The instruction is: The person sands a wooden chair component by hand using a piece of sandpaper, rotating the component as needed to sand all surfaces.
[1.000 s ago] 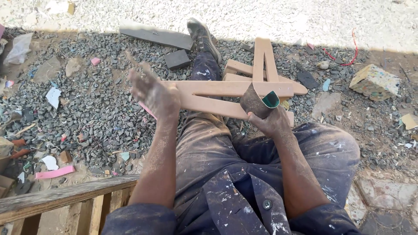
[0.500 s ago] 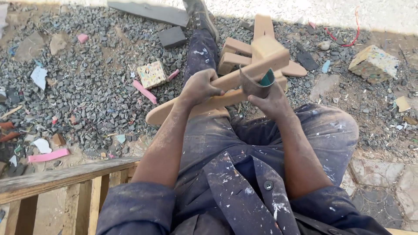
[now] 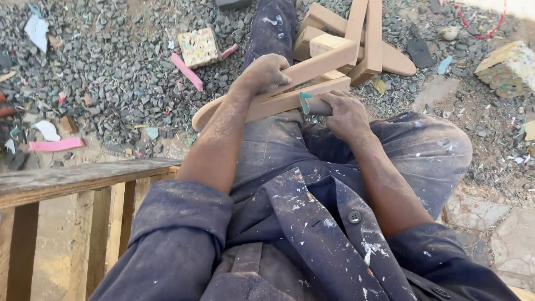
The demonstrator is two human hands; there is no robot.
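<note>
The left hand point(image 3: 266, 72) has its fingers clamped on a wooden frame point(image 3: 312, 83) resting across the lap. The right hand point(image 3: 346, 111) grips a sandpaper roll point(image 3: 312, 105) pressed against its slat.

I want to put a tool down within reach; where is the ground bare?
Freest: the flat stone patch right of the bent knee, and the gravel between the pink strip and white scraps. Crowded: ahead, around the stacked wood pieces and both hands.
</note>
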